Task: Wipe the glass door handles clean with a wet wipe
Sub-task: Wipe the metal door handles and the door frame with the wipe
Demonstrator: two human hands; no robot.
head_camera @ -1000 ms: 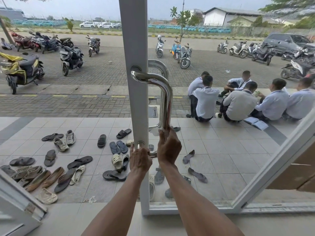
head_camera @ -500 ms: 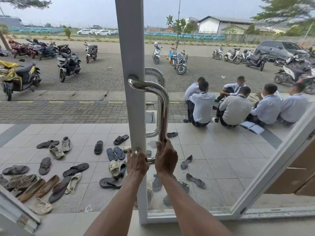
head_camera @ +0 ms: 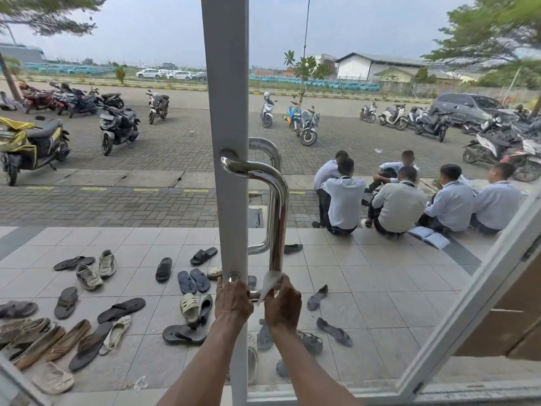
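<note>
A polished steel pull handle (head_camera: 277, 206) is bolted to the white frame (head_camera: 229, 112) of the glass door, with a twin handle (head_camera: 268, 148) behind the glass. My right hand (head_camera: 283, 303) grips the bottom bend of the near handle with a white wet wipe (head_camera: 270, 282) wrapped round the bar. My left hand (head_camera: 234, 300) holds the door frame's edge beside the lower handle mount (head_camera: 233, 277).
Many sandals and shoes (head_camera: 117, 312) lie scattered on the tiled porch outside. Several people (head_camera: 401, 197) sit on the step at right. Parked motorbikes (head_camera: 118, 127) and a car (head_camera: 465, 106) fill the paved lot. A second white door frame (head_camera: 468, 294) slants at right.
My right hand has slid down the handle with the wipe, from the lower straight part to the bottom bend. The view tilted upward, so the handle sits lower in frame.
</note>
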